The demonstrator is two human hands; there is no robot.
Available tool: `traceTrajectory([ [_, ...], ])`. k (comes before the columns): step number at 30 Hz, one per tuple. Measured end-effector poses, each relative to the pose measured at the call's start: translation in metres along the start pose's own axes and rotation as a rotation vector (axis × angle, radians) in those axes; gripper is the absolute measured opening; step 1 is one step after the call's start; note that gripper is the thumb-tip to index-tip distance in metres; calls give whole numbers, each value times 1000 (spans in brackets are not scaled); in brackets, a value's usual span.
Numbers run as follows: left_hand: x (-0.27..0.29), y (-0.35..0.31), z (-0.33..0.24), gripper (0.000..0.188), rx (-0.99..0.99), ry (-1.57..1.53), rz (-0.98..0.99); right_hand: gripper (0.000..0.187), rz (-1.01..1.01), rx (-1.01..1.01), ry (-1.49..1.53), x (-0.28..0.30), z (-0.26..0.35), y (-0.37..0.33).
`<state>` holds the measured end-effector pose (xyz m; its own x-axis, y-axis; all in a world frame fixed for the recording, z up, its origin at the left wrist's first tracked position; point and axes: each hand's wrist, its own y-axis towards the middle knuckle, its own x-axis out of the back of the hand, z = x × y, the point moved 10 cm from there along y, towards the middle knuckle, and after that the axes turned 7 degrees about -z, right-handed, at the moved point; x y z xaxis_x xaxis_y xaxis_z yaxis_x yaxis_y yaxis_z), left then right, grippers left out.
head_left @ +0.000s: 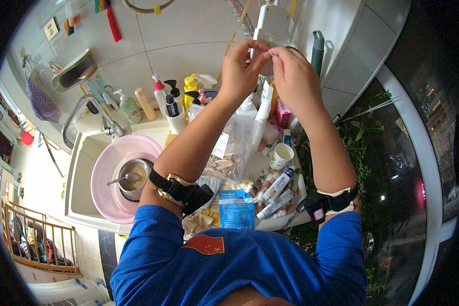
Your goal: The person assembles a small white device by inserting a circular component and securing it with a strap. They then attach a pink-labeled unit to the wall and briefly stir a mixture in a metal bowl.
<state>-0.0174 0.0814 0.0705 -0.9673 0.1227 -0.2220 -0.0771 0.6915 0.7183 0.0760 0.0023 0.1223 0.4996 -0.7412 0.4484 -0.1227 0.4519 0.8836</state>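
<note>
Both arms reach up and away, over the cluttered counter beside the sink. My left hand (241, 70) is closed in a pinch, its thumb and forefinger curled together. Against it, fingertip to fingertip, my right hand (294, 76) pinches too. A tiny pale bit shows between the fingertips, too small to name. Just behind the hands stands a white wall-mounted device (274, 23). Below them are a white tube (263, 102), a clear plastic bag (234, 145) with beige pieces inside, and a paper cup (281, 156).
At left a pink basin (101, 191) sits in the sink (81, 176), holding a metal pot (135, 178) with a spoon. Several pump bottles (131, 108) line the wall. Toothpaste tubes (277, 188) and a blue packet (236, 210) lie near me. Plants (357, 137) grow at right.
</note>
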Motion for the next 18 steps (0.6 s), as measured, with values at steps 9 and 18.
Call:
traceTrajectory([
  [9,6,5,3,15,-79,196,-79,16,48,-64,-67,-8,-2,1],
  [18,1,1,-16,16,-223,359,-86,27,158,-204,-89,-15,-11,-2],
])
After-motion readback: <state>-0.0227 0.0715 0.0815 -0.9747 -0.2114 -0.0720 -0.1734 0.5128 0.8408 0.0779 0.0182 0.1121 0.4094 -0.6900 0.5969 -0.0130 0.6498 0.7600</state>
